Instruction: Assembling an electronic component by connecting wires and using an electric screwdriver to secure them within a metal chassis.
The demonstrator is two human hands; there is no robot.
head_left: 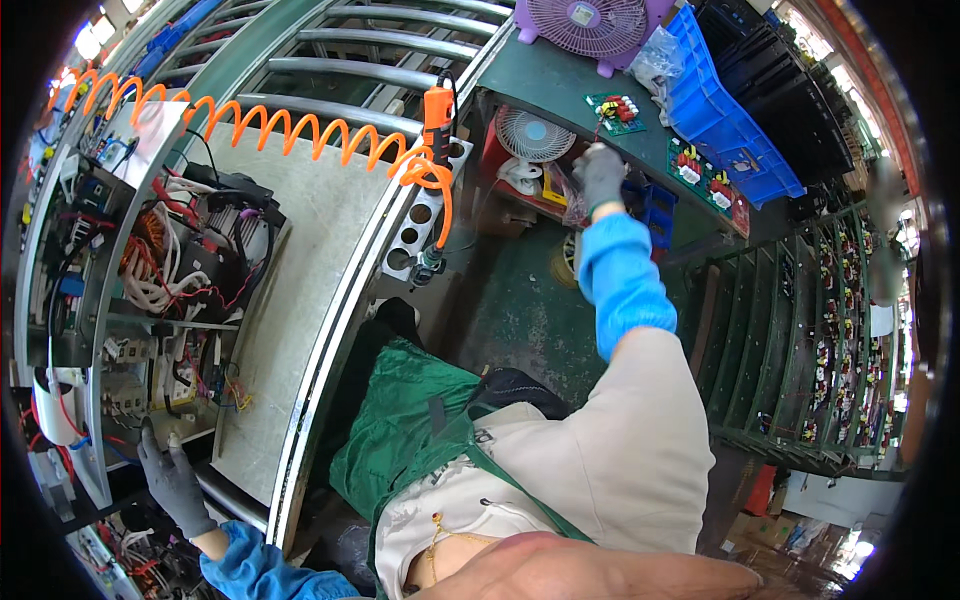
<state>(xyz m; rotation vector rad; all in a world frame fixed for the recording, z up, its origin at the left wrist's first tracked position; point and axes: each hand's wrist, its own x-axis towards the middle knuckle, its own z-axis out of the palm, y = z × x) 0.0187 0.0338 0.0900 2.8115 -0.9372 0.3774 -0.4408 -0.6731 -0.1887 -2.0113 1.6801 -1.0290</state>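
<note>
My left hand (178,490), in a grey glove, rests at the lower corner of an opened metal-framed electrical unit (105,300). Its fingers are stretched out and apart, close to the wires and connectors inside. Loops of white cable (150,265), a copper coil (143,240) and red and black leads fill that unit. Over at the right, my right hand (602,178), also gloved, reaches to the near edge of a green bench (545,85). Its fingers are curled closed; what they hold is too small to make out. Just beyond them lies a circuit board (615,112) with red and yellow parts.
An orange coiled hose (300,135) runs to a hanging orange power screwdriver (437,120). On the bench stand a purple fan (590,22) and a blue crate (735,125), with more circuit boards (700,175) beside it. A green shelf rack (770,340) holds several boards at right.
</note>
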